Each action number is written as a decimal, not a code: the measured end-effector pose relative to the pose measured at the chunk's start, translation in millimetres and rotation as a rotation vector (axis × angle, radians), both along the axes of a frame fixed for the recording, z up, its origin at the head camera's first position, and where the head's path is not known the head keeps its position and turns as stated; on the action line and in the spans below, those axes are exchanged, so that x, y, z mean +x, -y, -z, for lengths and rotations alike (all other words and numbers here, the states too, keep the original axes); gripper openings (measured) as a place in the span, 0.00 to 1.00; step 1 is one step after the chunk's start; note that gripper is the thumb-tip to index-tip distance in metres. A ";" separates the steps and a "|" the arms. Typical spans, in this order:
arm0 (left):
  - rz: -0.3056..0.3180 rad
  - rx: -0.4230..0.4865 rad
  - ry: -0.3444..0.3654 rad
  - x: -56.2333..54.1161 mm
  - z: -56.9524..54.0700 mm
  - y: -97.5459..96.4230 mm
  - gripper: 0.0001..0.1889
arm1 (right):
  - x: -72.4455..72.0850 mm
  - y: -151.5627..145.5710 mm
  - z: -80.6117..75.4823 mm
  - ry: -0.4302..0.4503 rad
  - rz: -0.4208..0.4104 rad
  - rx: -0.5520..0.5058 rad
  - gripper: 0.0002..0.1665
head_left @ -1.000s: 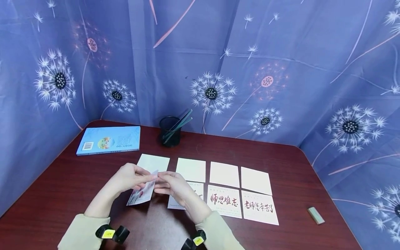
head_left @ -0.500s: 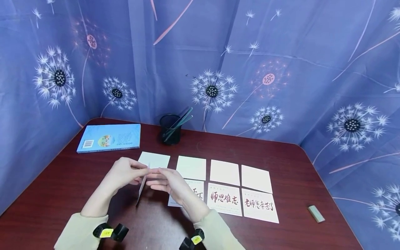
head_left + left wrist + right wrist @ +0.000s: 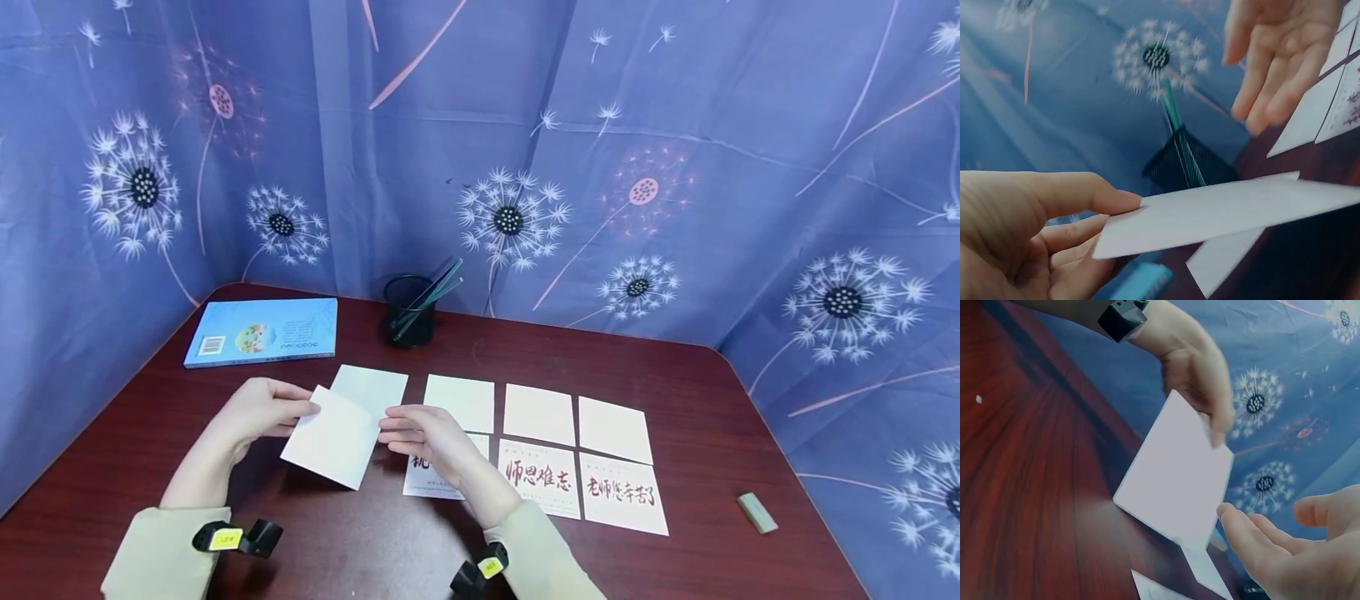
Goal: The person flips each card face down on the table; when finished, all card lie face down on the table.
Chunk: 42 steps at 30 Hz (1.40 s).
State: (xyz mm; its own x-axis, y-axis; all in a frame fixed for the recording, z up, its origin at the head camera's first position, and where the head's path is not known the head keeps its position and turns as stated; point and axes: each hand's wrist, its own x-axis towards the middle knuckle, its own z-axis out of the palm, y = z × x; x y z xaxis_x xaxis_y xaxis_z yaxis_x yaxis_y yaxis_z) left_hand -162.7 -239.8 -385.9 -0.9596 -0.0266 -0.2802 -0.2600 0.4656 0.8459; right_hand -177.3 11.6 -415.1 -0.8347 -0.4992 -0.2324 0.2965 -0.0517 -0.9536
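My left hand (image 3: pixel 258 412) pinches a square white card (image 3: pixel 333 437) at its left edge, thumb on top. The card is tilted above the table, blank face up. My right hand (image 3: pixel 435 437) has its fingers extended by the card's right edge; in the right wrist view its fingertips (image 3: pixel 1227 512) are at that edge, and I cannot tell if they touch. A blank card (image 3: pixel 371 383) lies partly behind the held one. Right of it are blank cards (image 3: pixel 538 415) in a row, and before them cards with red Chinese writing (image 3: pixel 538 477), one partly hidden by my right hand.
On the dark red table (image 3: pixel 375 550), a light blue book (image 3: pixel 262 329) lies at the back left. A black mesh pen cup (image 3: pixel 408 321) with pens stands beside it. A small pale green block (image 3: pixel 757 512) lies far right. A blue dandelion curtain (image 3: pixel 420 183) hangs behind.
The held card has turned from its printed face, through edge-on, to its blank face. My left hand has moved left and down with it. My right hand has come away from my left.
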 end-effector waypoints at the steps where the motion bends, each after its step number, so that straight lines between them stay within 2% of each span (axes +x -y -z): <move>1: 0.006 0.000 0.011 -1.3 3.8 3.8 0.25 | -1.1 -3.4 0.7 -0.002 -0.002 0.003 0.27; 8: 0.035 0.059 0.085 -8.5 32.4 14.8 0.26 | -5.7 -28.7 7.2 -0.020 0.014 0.023 0.26; 13: 0.025 0.104 0.120 -9.2 41.4 14.0 0.27 | -6.4 -45.6 13.1 -0.020 0.032 0.054 0.26; 16: 0.038 0.088 0.135 -9.5 42.0 14.3 0.27 | -7.1 -52.9 15.1 -0.017 0.043 0.068 0.26; 21: 0.061 0.004 0.138 -8.7 39.4 15.1 0.26 | -8.3 -59.1 14.9 -0.004 0.070 0.071 0.25; 26: 0.043 -0.038 0.132 -5.4 36.8 13.3 0.24 | -9.3 -61.1 14.4 0.002 0.072 0.062 0.25; 33: 0.004 -0.050 0.108 -5.1 39.3 9.7 0.22 | -9.2 -62.0 14.6 0.005 0.073 0.065 0.25; 42: -0.012 -0.045 0.106 -7.4 41.1 9.7 0.21 | -7.9 -65.0 13.1 0.016 0.081 0.064 0.25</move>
State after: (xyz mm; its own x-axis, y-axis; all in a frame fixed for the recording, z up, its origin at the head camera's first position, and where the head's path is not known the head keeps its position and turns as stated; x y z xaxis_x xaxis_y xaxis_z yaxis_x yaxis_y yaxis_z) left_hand -170.0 -249.5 -427.0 -0.9240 -0.0530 -0.3786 -0.3530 0.4989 0.7915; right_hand -185.3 76.6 -428.2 -0.8678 -0.4139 -0.2751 0.3089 -0.0157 -0.9510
